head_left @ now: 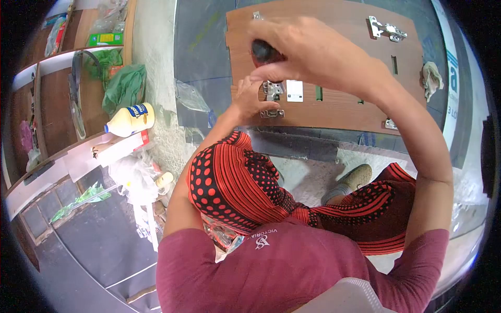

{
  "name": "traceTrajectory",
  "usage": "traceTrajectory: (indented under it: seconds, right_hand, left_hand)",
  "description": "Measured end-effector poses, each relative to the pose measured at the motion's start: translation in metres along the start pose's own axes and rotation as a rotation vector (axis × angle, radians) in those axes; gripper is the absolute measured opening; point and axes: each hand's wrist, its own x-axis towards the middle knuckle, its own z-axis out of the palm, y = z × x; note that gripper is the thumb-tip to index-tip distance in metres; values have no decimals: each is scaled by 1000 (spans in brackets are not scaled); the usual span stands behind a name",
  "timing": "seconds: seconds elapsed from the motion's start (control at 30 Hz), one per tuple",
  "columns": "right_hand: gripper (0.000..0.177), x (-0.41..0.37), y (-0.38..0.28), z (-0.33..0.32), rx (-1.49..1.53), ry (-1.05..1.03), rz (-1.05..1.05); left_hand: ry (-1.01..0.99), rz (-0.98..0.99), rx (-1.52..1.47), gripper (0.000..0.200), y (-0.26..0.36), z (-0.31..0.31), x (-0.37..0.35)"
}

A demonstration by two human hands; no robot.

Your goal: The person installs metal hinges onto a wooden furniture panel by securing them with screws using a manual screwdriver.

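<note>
My right hand (302,49) is wrapped round the dark, red-edged handle of a screwdriver (265,51), whose tip is hidden from me. Below it, my left hand (246,99) has its fingers and thumb around a metal cabinet hinge (272,93), pressing it on the brown wooden panel (334,112). Another hinge (386,29) sits at the panel's far right. Beside the near hinge is a small white label (295,91).
A crumpled cloth (431,82) lies at the panel's right edge, and a clear plastic bag (191,97) to its left. A shelf on the left holds a yellowish glue bottle (133,119) and a green bag (123,88). My knees, in patterned trousers (235,182), are below the panel.
</note>
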Motion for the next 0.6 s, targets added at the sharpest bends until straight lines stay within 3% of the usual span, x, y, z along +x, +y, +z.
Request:
traceTrajectory:
  seconds: [0.07, 0.17, 0.47, 0.6]
  right_hand:
    - [35, -3, 3, 11, -47, -50, 46]
    - [36, -7, 2, 16, -34, -84, 97]
    - [37, -6, 8, 18, -71, -25, 52]
    - [37, -5, 9, 18, -88, -6, 47]
  left_hand:
    - [-152, -114, -88, 82, -4, 1, 2]
    - [-8, 2, -106, 78, -9, 9, 3]
    - [-107, -142, -141, 76, 0, 0, 2]
    - [-53, -82, -95, 79, 2, 0, 1]
